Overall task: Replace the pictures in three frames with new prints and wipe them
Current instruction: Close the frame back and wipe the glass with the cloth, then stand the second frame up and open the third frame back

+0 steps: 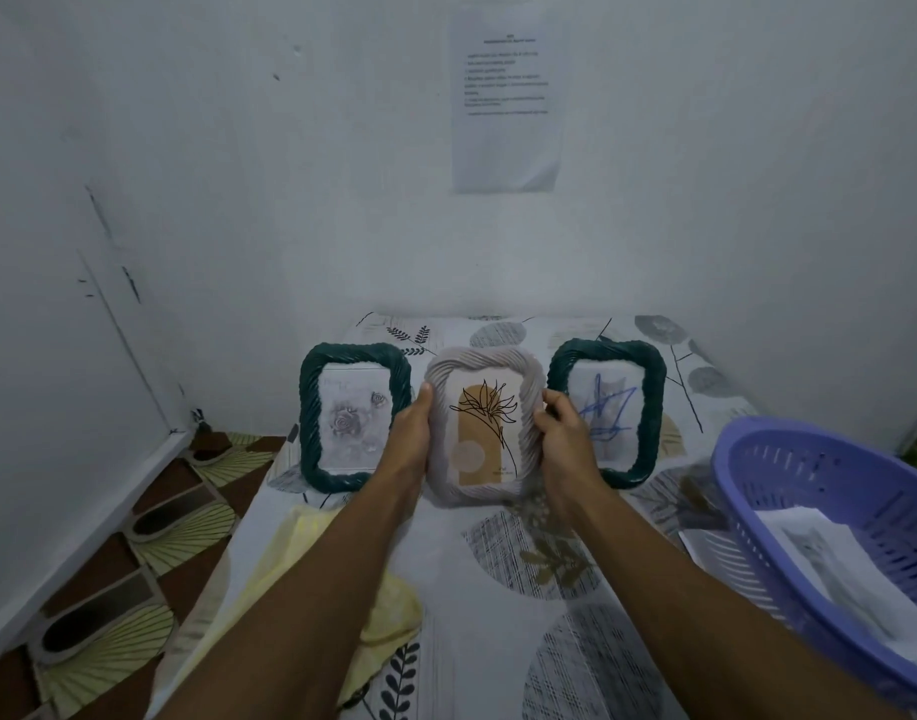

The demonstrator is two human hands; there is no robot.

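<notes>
Three frames stand in a row at the far end of the table. The middle one is a pale twisted-rope frame [485,362] showing a line-drawn flower on tan shapes. My left hand [412,433] grips its left edge and my right hand [565,433] grips its right edge. A dark green frame [310,407] with a grey rose print stands to the left. Another dark green frame [648,407] with a blue scribble picture stands to the right. A yellow cloth [310,553] lies on the table under my left forearm.
The table carries a leaf-patterned cover [498,589] and sits against a white wall. A purple plastic basket [789,459] at the right holds paper prints [830,569]. A printed sheet [505,96] is taped to the wall. Patterned floor tiles [134,563] lie to the left.
</notes>
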